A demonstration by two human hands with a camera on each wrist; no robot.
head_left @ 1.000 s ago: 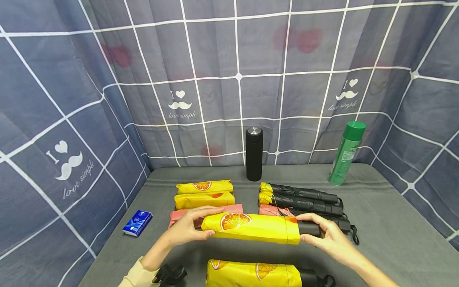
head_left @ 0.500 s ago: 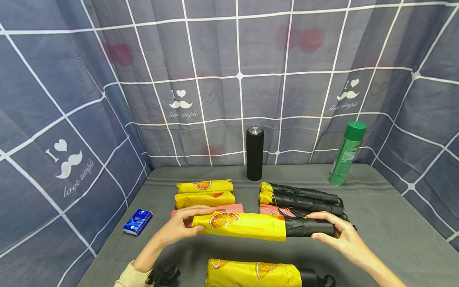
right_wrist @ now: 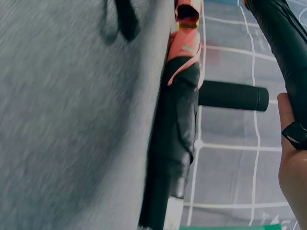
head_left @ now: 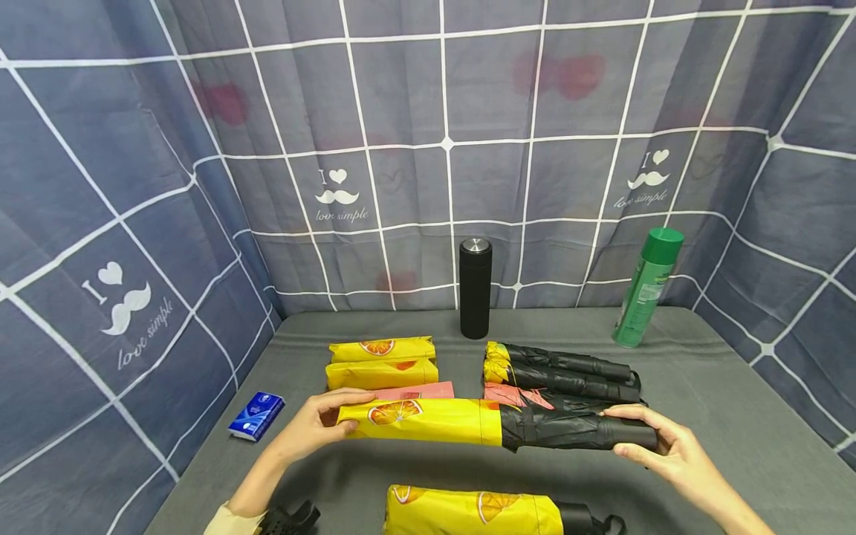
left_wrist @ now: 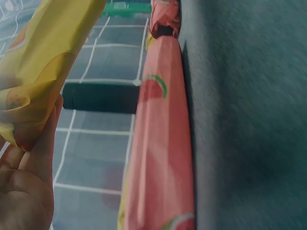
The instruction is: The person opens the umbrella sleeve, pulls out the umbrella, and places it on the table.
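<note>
Stretching left to right above the desk (head_left: 735, 394), the folded umbrella (head_left: 562, 429) lies partly out of its orange-slice-print yellow sleeve (head_left: 435, 422), its long axis running between your hands. Your left hand (head_left: 309, 431) pinches the sleeve's left end; your right hand's (head_left: 678, 447) fingers grip the black handle (head_left: 628, 432). The far curtain (head_left: 401, 96) reads "I", a heart, "love simple"; the labels on the green can (head_left: 645, 297) and blue packet (head_left: 257, 416) are too small to read.

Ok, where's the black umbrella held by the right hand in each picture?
Head: black umbrella low, right of center, sticking out of the yellow cover.
Left wrist: not visible; only its yellow cover shows, upper left.
Right wrist: upper right, against the right hand.
Shared landmark: black bottle, upright in head, sideways in both wrist views.
</note>
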